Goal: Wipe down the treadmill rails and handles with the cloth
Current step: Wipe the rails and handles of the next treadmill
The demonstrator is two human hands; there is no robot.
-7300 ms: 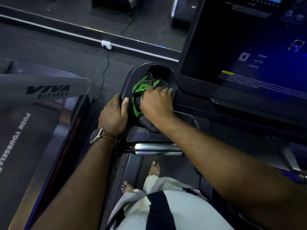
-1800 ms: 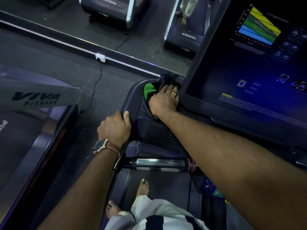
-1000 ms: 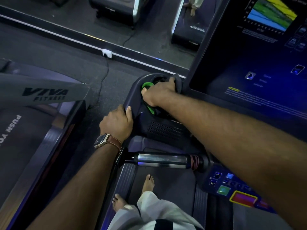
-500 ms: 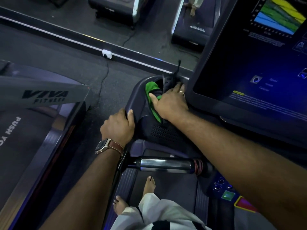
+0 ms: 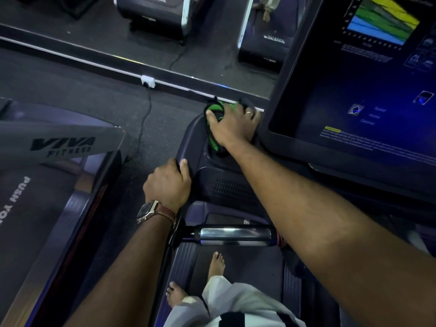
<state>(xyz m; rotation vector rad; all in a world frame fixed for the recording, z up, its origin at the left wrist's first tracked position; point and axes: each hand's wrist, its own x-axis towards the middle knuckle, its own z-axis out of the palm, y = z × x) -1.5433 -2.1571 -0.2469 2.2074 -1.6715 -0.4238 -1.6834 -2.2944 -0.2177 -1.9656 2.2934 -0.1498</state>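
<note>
A green and dark cloth (image 5: 214,111) lies bunched at the far rim of the cup holder in the treadmill's left console arm (image 5: 195,140). My right hand (image 5: 232,127) lies on top of the cloth with fingers spread, pressing it down, and covers most of it. My left hand (image 5: 168,182), with a watch on the wrist, grips the outer left edge of the same console arm. Below both hands a chrome handle bar (image 5: 233,236) runs crosswise above the belt.
The lit touchscreen console (image 5: 361,90) stands at the right, close to my right hand. A neighbouring treadmill (image 5: 61,147) marked VIVA FITNESS is at the left. A wall mirror and a floor cable (image 5: 144,119) lie ahead. My bare feet (image 5: 215,264) stand on the belt.
My right hand has pushed the cloth farther forward, to the far rim of the cup holder. My left hand keeps its grip on the console arm's edge.
</note>
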